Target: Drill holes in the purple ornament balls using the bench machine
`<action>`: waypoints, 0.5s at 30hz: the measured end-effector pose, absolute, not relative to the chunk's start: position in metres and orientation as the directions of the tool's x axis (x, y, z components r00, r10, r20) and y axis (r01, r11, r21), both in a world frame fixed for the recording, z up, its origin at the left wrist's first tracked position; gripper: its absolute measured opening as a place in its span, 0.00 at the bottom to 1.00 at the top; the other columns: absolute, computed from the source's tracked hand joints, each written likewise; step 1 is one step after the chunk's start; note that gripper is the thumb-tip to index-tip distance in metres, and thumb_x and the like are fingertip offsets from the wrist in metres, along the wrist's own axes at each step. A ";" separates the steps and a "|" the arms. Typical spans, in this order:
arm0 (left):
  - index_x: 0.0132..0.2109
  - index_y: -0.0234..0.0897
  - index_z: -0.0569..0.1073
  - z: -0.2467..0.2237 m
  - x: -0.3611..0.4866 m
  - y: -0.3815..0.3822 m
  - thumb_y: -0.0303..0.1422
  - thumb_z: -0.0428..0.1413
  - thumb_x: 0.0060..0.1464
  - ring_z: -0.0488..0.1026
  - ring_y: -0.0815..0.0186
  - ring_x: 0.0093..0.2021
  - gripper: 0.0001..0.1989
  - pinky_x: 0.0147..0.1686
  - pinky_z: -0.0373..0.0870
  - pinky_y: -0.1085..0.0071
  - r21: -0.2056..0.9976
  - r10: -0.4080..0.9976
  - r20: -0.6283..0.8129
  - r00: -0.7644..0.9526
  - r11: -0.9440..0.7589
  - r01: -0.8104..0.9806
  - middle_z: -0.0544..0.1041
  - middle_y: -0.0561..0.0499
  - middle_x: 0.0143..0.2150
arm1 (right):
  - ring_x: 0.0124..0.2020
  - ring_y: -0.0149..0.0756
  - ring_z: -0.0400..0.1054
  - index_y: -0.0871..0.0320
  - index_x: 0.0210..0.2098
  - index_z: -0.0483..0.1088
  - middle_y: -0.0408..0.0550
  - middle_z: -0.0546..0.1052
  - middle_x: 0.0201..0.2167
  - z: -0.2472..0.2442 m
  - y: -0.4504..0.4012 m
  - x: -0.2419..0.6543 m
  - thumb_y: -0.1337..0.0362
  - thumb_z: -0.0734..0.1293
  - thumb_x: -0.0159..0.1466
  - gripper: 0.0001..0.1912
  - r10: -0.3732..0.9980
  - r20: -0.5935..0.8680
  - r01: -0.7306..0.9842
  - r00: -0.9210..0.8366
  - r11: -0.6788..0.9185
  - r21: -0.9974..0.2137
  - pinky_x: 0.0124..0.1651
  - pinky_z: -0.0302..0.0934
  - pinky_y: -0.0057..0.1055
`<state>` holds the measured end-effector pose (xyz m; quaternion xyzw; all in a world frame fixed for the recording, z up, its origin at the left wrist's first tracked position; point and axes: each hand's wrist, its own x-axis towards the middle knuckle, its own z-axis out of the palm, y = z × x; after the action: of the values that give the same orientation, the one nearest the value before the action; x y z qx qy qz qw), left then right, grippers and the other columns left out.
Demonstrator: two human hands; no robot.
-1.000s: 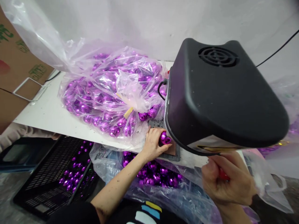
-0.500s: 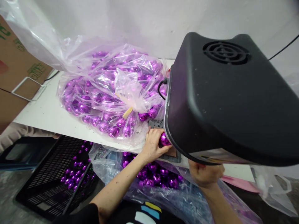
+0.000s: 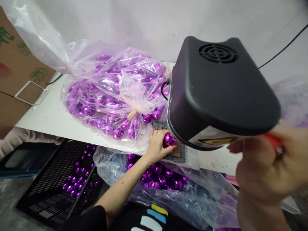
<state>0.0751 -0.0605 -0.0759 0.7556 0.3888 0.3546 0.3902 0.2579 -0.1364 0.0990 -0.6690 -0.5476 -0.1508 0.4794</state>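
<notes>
The left hand grasps a purple faceted ball, best held steady, while across the black machine head the right hand clenches a red handle.

A brown cardboard box with green print fills the left edge, a white wire frame showing near its lower corner. Below it, another person's pale sleeve extends toward a black lattice crate by the grey floor. A thin black cable slants across the whitish wall at upper right.
</notes>
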 end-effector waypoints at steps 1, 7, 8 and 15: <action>0.54 0.41 0.73 -0.076 0.076 -0.060 0.41 0.67 0.52 0.72 0.51 0.56 0.23 0.65 0.62 0.46 0.864 0.861 0.243 0.446 -0.401 0.303 0.77 0.43 0.53 | 0.23 0.24 0.60 0.58 0.32 0.74 0.42 0.67 0.21 0.110 -0.125 0.260 0.50 0.63 0.68 0.19 0.554 0.748 0.866 0.365 0.093 -0.491 0.30 0.53 0.27; 0.58 0.39 0.69 -0.043 0.049 -0.082 0.40 0.65 0.55 0.71 0.52 0.57 0.27 0.60 0.66 0.52 0.877 0.856 0.247 0.454 -0.397 0.271 0.75 0.42 0.55 | 0.24 0.19 0.54 0.62 0.30 0.71 0.39 0.62 0.21 0.128 -0.078 0.275 0.50 0.65 0.67 0.20 0.621 0.675 0.725 0.399 0.237 -0.647 0.28 0.46 0.22; 0.60 0.40 0.68 -0.036 0.038 -0.092 0.39 0.65 0.55 0.70 0.52 0.58 0.28 0.60 0.66 0.54 0.895 0.855 0.193 0.481 -0.355 0.271 0.73 0.42 0.57 | 0.24 0.18 0.54 0.62 0.30 0.71 0.38 0.62 0.21 0.127 -0.077 0.277 0.50 0.65 0.67 0.20 0.627 0.668 0.717 0.401 0.238 -0.655 0.28 0.46 0.22; 0.60 0.40 0.68 -0.042 -0.021 -0.154 0.38 0.68 0.51 0.74 0.60 0.47 0.31 0.50 0.70 0.64 0.914 0.671 -0.403 0.622 0.334 0.232 0.76 0.48 0.50 | 0.20 0.17 0.55 0.63 0.30 0.67 0.37 0.60 0.18 0.130 -0.080 0.273 0.48 0.65 0.67 0.22 0.664 0.638 0.691 0.391 0.246 -0.680 0.26 0.44 0.24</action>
<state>-0.0208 -0.1540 -0.0416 0.5558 0.4061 0.1549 0.7086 0.2728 -0.0803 0.1297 -0.6140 -0.5517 -0.0121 0.5644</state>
